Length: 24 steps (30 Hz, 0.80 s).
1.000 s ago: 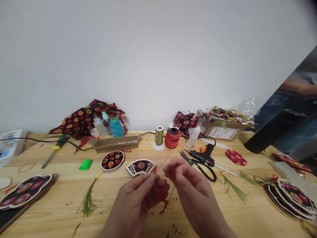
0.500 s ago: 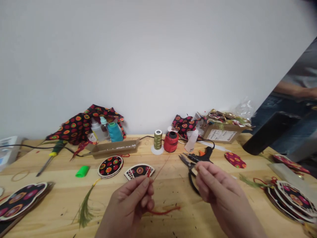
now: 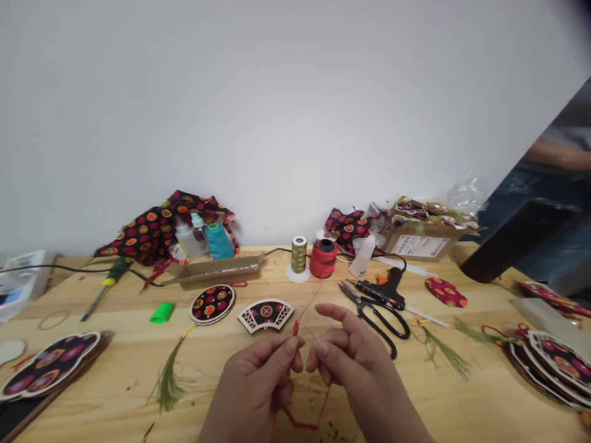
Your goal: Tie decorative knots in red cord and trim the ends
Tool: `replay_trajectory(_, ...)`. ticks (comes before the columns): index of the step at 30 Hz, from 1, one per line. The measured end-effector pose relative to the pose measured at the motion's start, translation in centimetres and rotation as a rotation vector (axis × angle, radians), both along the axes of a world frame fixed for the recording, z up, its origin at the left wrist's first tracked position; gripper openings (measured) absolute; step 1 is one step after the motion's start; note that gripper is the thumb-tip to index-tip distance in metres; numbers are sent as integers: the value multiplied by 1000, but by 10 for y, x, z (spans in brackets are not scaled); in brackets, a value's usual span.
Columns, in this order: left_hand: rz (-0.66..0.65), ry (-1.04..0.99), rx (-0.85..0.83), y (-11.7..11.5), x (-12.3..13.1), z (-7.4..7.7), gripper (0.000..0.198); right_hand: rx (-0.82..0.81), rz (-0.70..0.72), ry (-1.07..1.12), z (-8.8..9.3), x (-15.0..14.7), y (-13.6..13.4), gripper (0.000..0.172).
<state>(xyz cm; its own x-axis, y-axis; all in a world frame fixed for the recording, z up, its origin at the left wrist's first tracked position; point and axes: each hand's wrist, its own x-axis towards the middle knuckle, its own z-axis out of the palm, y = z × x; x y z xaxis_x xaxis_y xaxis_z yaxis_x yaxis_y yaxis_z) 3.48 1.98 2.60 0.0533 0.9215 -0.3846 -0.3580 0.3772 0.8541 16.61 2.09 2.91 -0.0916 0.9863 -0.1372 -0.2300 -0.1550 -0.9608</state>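
1 thin red cord [image 3: 295, 329] pinched by left hand [image 3: 256, 384] fingers, right hand [image 3: 355, 369] fingers apart

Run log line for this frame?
left hand: pinches red cord | right hand: beside it, apparently empty | near: fan-shaped wooden ornament; black-handled scissors

1. The left hand [image 3: 258, 387] hangs above the tabletop [image 3: 462, 409], its thumb and index fingertips [image 3: 290, 346] pressed together in a closed pinch grip.
2. The right hand [image 3: 355, 369] is just beside it over the tabletop, with its fingers [image 3: 332, 314] loosely curled and parted and the grip open.
3. Both wrists lead back toward the bottom of the view, and the forearms angle inward, bringing the hands close together without touching.
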Motion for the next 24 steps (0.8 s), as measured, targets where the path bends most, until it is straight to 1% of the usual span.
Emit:
replay_trajectory(5, -28, -31, 6, -1, -1, 1, 14, 54, -1, -120, 1, -4, -6, 36)
replay_trajectory(9, -61, -40, 1, -1, -1, -1, 16, 68, 22, -174, 0, -4, -7, 36)
replay_trajectory(14, -107, -63, 4, -2, 0, 0, 18, 72, 44, -213, -1, -3, -8, 37)
replay_trajectory(19, -99, -47, -2, -2, 1, 3, 19, 76, 59, -251, -5, -2, -8, 38)
replay_trajectory(24, -109, -25, -25, 0, 1, 1, 19, 92, 70, -265, -7, 0, -5, 41)
